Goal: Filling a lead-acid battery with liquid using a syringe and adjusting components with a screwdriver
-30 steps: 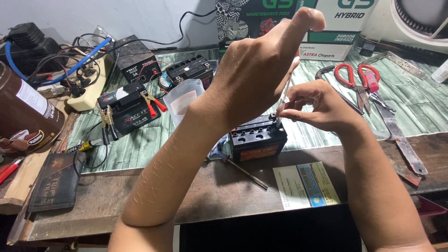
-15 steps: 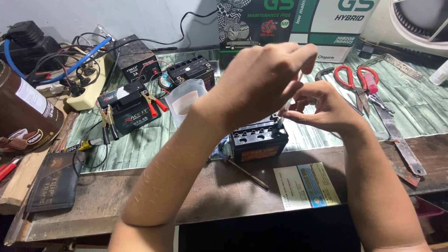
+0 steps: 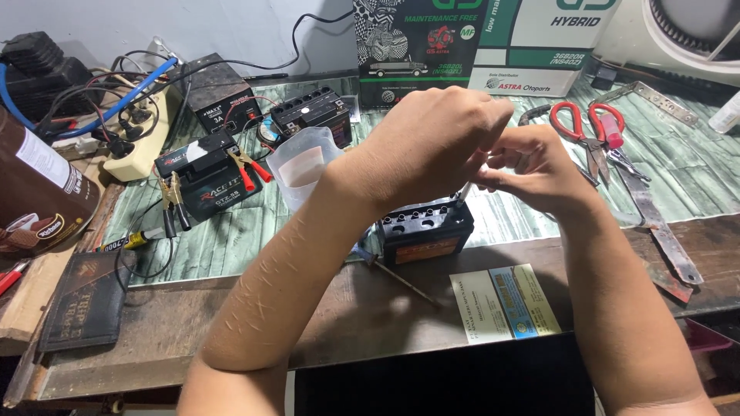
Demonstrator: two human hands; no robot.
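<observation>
Moved: left hand [image 3: 432,146] has curled from raised finger into a fist.
Hands: pressed together with right hand [image 3: 532,166], pinching a thin white tube [image 3: 465,189].
Below: small black battery [image 3: 425,229] on the desk [image 3: 231,308], 6 o'clock of the hands.

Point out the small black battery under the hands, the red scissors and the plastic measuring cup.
small black battery [image 3: 425,233], head view, front face.
red scissors [image 3: 590,123], head view, handles.
plastic measuring cup [image 3: 302,167], head view, side wall.

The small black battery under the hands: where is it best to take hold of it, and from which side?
Probably by the two short end walls of the small black battery, coming from above and a little from the front. It stands upright with open filler holes on top, so it should stay level. The left hand and right hand hover over its top.
</observation>
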